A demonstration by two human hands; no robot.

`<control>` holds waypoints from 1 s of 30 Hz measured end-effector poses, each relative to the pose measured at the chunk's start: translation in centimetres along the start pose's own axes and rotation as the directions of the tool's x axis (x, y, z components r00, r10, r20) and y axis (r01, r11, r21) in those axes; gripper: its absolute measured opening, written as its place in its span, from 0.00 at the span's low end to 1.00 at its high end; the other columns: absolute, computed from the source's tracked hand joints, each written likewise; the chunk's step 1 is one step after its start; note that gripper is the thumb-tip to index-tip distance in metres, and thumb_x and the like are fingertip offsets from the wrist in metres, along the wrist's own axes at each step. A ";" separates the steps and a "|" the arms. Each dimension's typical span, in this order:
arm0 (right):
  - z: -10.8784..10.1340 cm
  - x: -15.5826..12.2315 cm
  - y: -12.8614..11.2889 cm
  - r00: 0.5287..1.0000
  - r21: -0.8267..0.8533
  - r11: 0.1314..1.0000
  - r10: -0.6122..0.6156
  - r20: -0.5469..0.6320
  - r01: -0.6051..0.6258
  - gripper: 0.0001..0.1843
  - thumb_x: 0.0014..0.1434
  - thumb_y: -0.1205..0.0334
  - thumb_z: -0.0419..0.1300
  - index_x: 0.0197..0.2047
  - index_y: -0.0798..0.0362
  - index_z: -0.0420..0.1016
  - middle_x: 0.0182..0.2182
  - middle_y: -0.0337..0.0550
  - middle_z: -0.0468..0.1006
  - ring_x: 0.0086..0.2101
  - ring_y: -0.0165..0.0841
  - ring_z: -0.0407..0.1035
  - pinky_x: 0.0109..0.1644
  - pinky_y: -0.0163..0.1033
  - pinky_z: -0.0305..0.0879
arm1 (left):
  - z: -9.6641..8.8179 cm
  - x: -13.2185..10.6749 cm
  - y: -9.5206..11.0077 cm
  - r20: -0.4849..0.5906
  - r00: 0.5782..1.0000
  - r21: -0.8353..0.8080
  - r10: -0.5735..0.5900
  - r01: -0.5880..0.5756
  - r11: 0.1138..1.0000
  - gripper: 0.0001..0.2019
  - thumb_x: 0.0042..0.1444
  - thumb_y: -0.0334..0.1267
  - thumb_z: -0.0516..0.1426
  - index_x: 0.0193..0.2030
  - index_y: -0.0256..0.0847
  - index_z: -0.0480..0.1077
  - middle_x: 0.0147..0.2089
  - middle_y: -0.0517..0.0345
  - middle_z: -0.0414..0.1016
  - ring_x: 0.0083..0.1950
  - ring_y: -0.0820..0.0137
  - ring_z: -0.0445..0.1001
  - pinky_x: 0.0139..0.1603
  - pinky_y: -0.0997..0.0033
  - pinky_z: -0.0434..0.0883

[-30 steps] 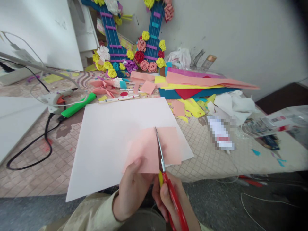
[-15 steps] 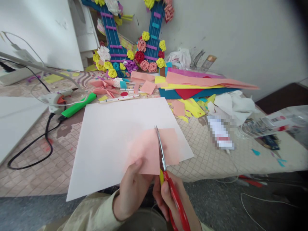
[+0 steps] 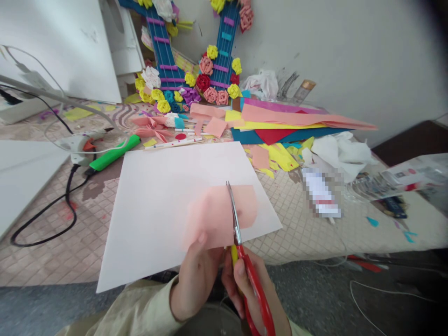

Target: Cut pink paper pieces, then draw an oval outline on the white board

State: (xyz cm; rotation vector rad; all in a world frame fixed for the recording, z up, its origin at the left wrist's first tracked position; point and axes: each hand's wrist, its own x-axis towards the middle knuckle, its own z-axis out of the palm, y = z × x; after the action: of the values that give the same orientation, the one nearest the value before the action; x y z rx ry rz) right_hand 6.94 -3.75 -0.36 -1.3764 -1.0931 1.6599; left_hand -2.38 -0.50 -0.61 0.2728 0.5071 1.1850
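My left hand (image 3: 199,275) pinches the near edge of a piece of pink paper (image 3: 213,214), thumb on top. The paper's left part is blurred. Red-handled scissors (image 3: 257,289) are in my right hand (image 3: 264,275), with their metal blades pointing away from me and lying along the pink paper. To the right of the blades another part of the pink paper shows; whether it is joined to the left part cannot be made out. Something yellow (image 3: 234,255) sits by the scissors' pivot. Beneath the pink paper lies a large white sheet (image 3: 154,200).
Two blue paper guitars (image 3: 224,46) with paper roses lean on the wall. Coloured paper sheets (image 3: 290,122) and yellow scraps (image 3: 283,157) lie behind the white sheet. At right are a phone (image 3: 321,193) and a plastic bottle (image 3: 395,177); at left, a green glue gun (image 3: 115,154) with cables.
The pink paper's right part has shifted slightly left and its near right corner now looks slanted. Both hands and the scissors have moved only a little.
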 end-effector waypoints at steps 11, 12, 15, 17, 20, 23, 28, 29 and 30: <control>0.0 0.1 0.1 0.999 -0.008 0.999 -0.035 0.002 0.035 0.25 0.55 0.37 0.44 0.25 0.53 0.55 0.11 0.27 0.54 0.11 0.19 0.44 0.12 0.28 0.40 | 0.4 -0.2 -0.1 0.012 0.999 0.019 -0.048 0.048 0.999 0.24 0.53 0.49 0.47 0.51 0.39 0.68 0.47 0.51 0.73 0.55 0.49 0.64 0.55 0.54 0.61; 0.0 0.1 0.1 1.000 -0.006 1.000 -0.029 -0.002 0.029 0.25 0.54 0.37 0.45 0.25 0.53 0.55 0.11 0.27 0.54 0.11 0.19 0.44 0.12 0.27 0.40 | 0.4 -0.2 -0.1 0.014 0.998 0.022 -0.056 0.056 0.998 0.24 0.53 0.49 0.47 0.51 0.40 0.68 0.46 0.51 0.74 0.55 0.49 0.64 0.54 0.54 0.62; 0.1 0.1 0.0 1.000 0.003 1.000 -0.010 -0.012 0.010 0.25 0.54 0.36 0.45 0.25 0.52 0.55 0.11 0.27 0.54 0.11 0.19 0.44 0.12 0.27 0.40 | 0.4 -0.2 -0.1 0.019 0.997 0.026 -0.070 0.070 0.997 0.22 0.52 0.50 0.48 0.49 0.42 0.69 0.46 0.53 0.74 0.54 0.48 0.64 0.53 0.55 0.63; 0.1 0.1 0.0 1.000 0.004 1.000 -0.012 -0.011 0.012 0.25 0.54 0.37 0.45 0.25 0.52 0.55 0.11 0.27 0.54 0.11 0.19 0.44 0.12 0.27 0.40 | 0.4 -0.2 -0.1 0.024 0.997 0.028 -0.079 0.078 0.997 0.22 0.52 0.50 0.47 0.49 0.43 0.70 0.46 0.53 0.74 0.54 0.48 0.64 0.53 0.55 0.63; 0.1 0.1 0.0 1.000 -0.001 1.000 -0.022 -0.009 0.022 0.26 0.54 0.36 0.44 0.25 0.53 0.55 0.11 0.27 0.54 0.11 0.18 0.44 0.12 0.26 0.40 | 0.3 -0.2 -0.1 0.036 0.995 0.028 -0.095 0.094 0.995 0.23 0.52 0.50 0.47 0.49 0.41 0.70 0.46 0.52 0.74 0.53 0.48 0.65 0.52 0.54 0.63; 0.1 0.1 0.0 1.000 -0.008 1.000 -0.014 -0.008 0.014 0.26 0.54 0.36 0.44 0.25 0.53 0.55 0.11 0.27 0.54 0.11 0.18 0.44 0.12 0.26 0.40 | 0.2 -0.1 -0.1 0.039 0.994 0.028 -0.103 0.102 0.994 0.24 0.52 0.50 0.47 0.49 0.40 0.69 0.46 0.51 0.74 0.53 0.48 0.65 0.52 0.54 0.64; -0.1 0.3 -0.3 0.999 0.021 0.999 0.049 -0.007 -0.049 0.27 0.51 0.34 0.46 0.24 0.53 0.56 0.13 0.28 0.55 0.11 0.17 0.46 0.12 0.24 0.42 | 0.5 -0.1 0.0 0.010 0.998 0.056 -0.055 0.054 0.997 0.24 0.54 0.49 0.45 0.50 0.37 0.69 0.45 0.50 0.74 0.53 0.49 0.66 0.52 0.54 0.63; -0.2 0.3 -0.2 0.998 0.023 0.998 0.062 0.001 -0.062 0.28 0.50 0.34 0.47 0.23 0.54 0.56 0.12 0.28 0.55 0.11 0.17 0.46 0.12 0.24 0.42 | 0.5 -0.1 0.1 0.002 0.999 0.063 -0.044 0.044 0.997 0.24 0.55 0.48 0.45 0.50 0.37 0.68 0.45 0.49 0.74 0.53 0.49 0.66 0.52 0.53 0.63; -0.2 0.4 -0.1 0.997 0.023 0.997 0.070 0.020 -0.070 0.29 0.50 0.33 0.47 0.23 0.54 0.57 0.12 0.29 0.55 0.11 0.17 0.47 0.12 0.24 0.43 | 0.6 -0.1 0.1 -0.009 0.999 0.069 -0.035 0.036 0.997 0.24 0.56 0.47 0.44 0.51 0.36 0.68 0.45 0.49 0.74 0.52 0.49 0.66 0.52 0.53 0.64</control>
State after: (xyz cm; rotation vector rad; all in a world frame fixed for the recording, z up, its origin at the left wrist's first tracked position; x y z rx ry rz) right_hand 7.07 -3.32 -0.45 -1.4004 -1.0436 1.7346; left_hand -2.20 -0.49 -0.04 0.3171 0.5586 1.1360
